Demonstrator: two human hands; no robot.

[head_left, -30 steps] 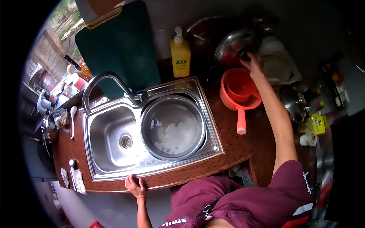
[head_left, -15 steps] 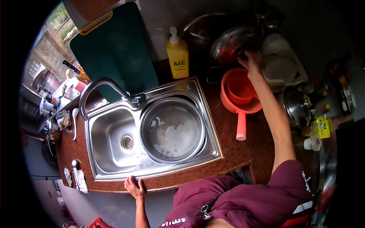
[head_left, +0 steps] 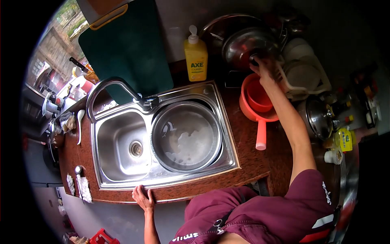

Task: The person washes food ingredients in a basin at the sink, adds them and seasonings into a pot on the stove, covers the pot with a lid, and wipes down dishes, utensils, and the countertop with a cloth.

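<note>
My right hand (head_left: 262, 68) grips the dark knob of a metal lid (head_left: 240, 45), which leans behind the red dippers. My left hand (head_left: 143, 198) rests on the counter's front edge with its fingers apart and nothing in it. Below my right forearm, a red dipper (head_left: 261, 132) holds a smaller red one (head_left: 258, 95). A large metal basin (head_left: 162, 140) with cloudy water sits in the right sink bowl. The left sink bowl (head_left: 115, 152) has an open drain.
A curved faucet (head_left: 113, 81) stands behind the sink, near a green cutting board (head_left: 130, 53) and a yellow AXE bottle (head_left: 196, 61). A white spoon (head_left: 80, 126) lies at left. A lidded pot (head_left: 319, 118) and a white rack (head_left: 323, 81) are at right.
The lid has shifted slightly left, with my right hand at its knob. The view has moved a little. My left hand stays on the counter's edge.
</note>
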